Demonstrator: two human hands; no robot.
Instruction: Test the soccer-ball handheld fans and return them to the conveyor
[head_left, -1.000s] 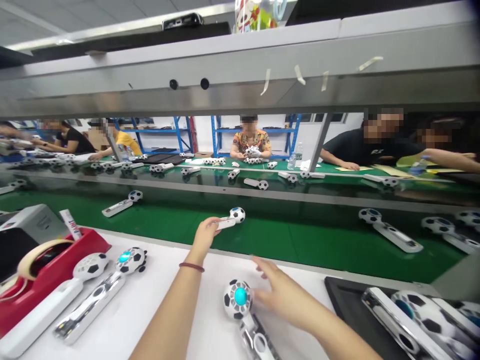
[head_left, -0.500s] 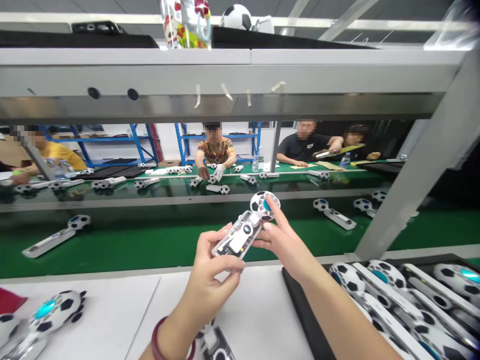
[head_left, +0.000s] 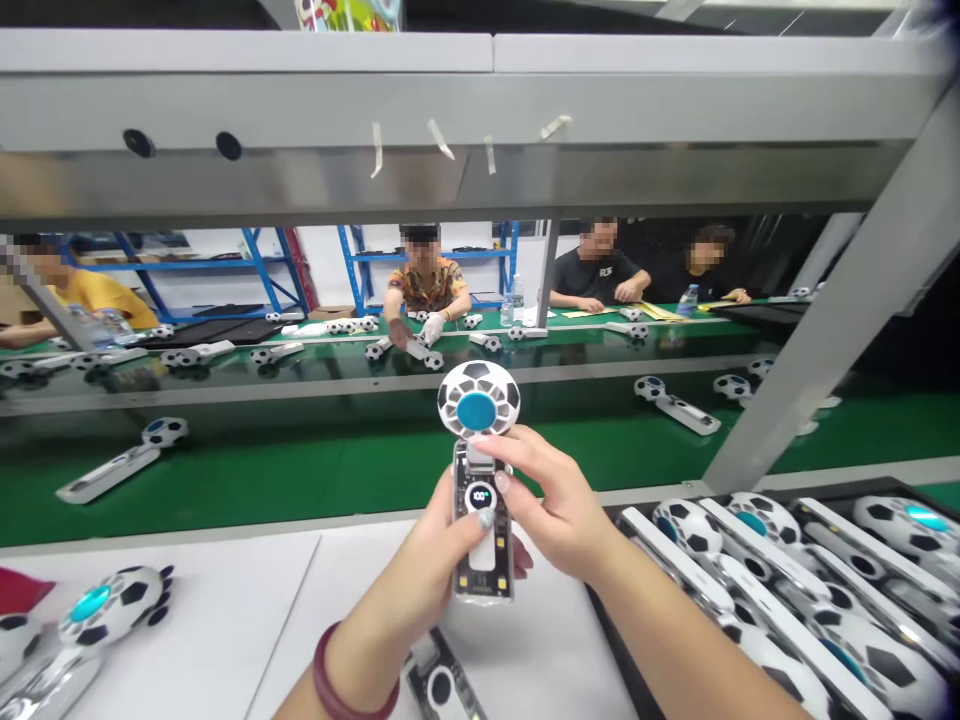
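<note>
Left hand was clamped around a gadget, thumb pressed just below its display. Right hand was closed in too, index finger laid over the neck and thumb at the edge near the display. Handle was slick clear plastic with the circuitry showing through, a flat slab with a round display lit at 100. The ball head was rounded, white with black soccer patches, and had a glossy teal disc ringed by slots.

Position-wise, the gadget was held up off the table, squarely between both hands, head sticking out past the fingertips.

Hard to see: most of the fingers behind the handle. Another gadget below was partly covered by the left hand and wrist and cut off at the bottom edge. The black tray ran out of view on the right.
</note>
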